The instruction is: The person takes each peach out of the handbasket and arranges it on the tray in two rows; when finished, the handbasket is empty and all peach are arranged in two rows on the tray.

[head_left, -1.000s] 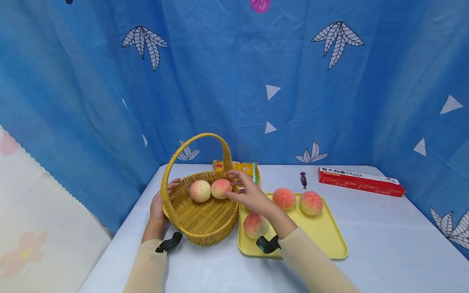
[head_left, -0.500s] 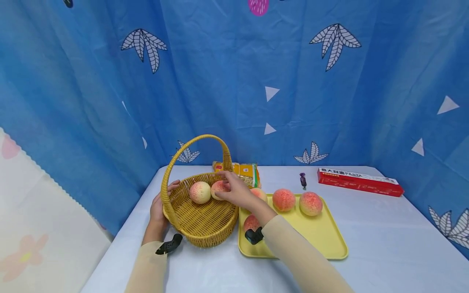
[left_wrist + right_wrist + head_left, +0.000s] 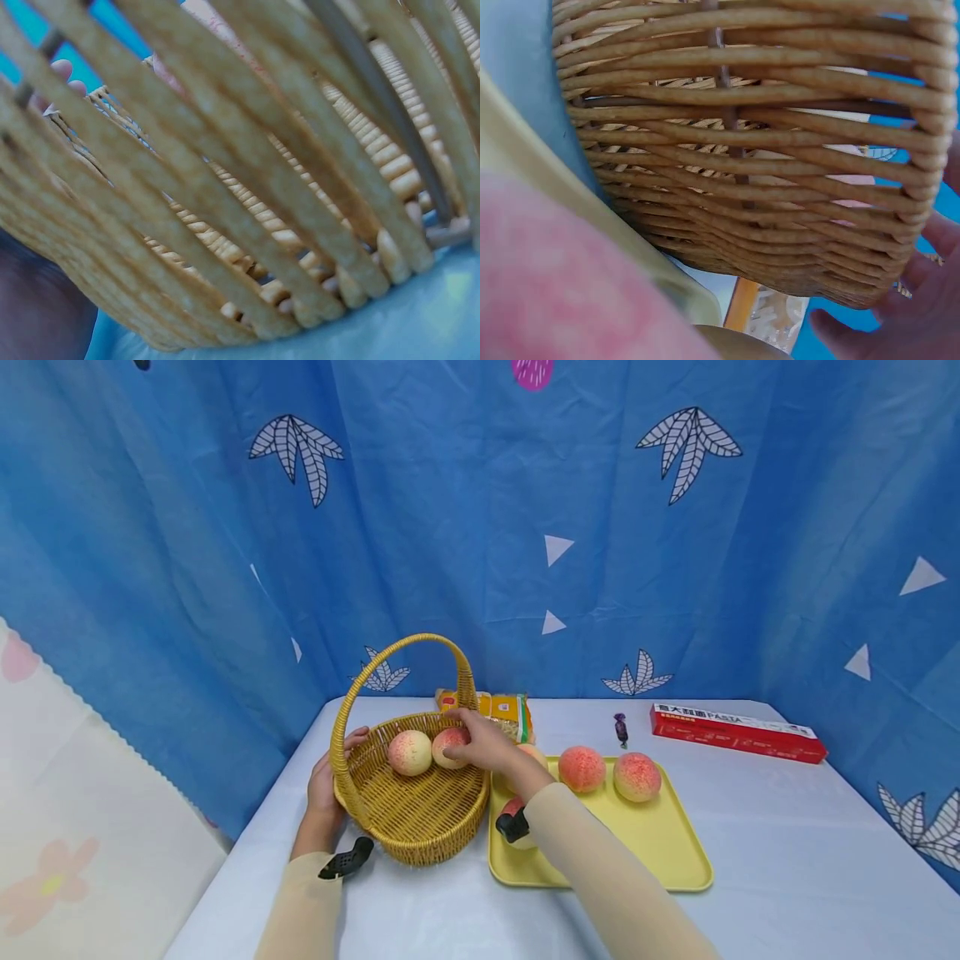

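Observation:
Two pink-and-cream peaches sit inside a yellow wicker basket (image 3: 420, 852) with a tall arched handle. My left hand (image 3: 324, 785) holds the basket's left side, fingertips at the rim. My right hand (image 3: 483, 745) reaches over the right rim and grips the right-hand peach (image 3: 444, 746), thumb below and fingers above; part of that peach is covered. The other peach (image 3: 410, 752) lies untouched beside it. In the right wrist view, the wicker wall (image 3: 765, 157) stands before the right fingers. The left wrist view is mostly filled by the weave (image 3: 247, 180).
A yellow tray (image 3: 660, 852) with several peaches is right of the basket, partly under my right forearm. Behind stand an orange-and-clear food bag (image 3: 510, 710), a purple wrapped candy (image 3: 621, 731) and a red pasta box (image 3: 735, 735). A blue curtain (image 3: 480, 527) hangs behind the table.
My right hand has moved left, further over the basket, and its fingers have closed about the right-hand peach. The left hand and the basket have stayed in place.

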`<state>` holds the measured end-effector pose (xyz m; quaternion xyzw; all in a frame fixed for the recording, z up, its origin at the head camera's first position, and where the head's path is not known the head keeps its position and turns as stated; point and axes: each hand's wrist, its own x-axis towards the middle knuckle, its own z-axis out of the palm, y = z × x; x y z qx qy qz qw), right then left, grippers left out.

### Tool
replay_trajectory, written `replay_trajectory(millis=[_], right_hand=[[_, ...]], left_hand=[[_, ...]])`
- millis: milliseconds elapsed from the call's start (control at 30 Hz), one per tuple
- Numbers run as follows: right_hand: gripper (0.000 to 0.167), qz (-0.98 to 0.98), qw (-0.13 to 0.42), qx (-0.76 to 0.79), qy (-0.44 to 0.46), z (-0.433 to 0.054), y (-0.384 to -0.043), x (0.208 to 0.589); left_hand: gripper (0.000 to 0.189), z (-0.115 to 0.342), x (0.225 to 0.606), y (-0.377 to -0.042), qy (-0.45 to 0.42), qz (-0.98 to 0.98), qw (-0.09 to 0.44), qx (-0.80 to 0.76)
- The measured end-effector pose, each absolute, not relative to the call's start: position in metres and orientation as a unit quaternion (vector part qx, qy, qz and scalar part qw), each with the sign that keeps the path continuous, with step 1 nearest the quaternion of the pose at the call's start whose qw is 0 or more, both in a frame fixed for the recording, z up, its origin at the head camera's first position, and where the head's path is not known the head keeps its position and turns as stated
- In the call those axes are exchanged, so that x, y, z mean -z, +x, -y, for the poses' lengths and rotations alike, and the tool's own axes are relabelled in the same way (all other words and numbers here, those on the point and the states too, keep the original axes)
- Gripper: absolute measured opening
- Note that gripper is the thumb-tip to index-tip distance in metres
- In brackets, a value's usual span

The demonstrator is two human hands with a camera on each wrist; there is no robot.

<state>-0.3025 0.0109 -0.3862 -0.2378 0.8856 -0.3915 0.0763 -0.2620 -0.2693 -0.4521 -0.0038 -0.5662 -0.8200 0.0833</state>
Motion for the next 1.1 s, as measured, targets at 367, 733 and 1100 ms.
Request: replay_trajectory(millis=[367,733,1100], right_hand=[[0.074,-0.905,0.094,0.324,-0.260,-0.004,-0.310,0.392],[0.071,-0.922,0.085,0.254,-0.281,-0.002,-0.307,0.391],[0.068,-0.944,0.055,0.173,-0.274,0.006,-0.301,0.395]], left_hand=[[0.047,0.267,0.451,-0.262,-0.009,0.565,0.080,0.821],[0.046,0.268,0.446,-0.260,-0.004,0.561,0.083,0.824],[0.047,0.272,0.455,-0.263,0.001,0.557,0.081,0.827]])
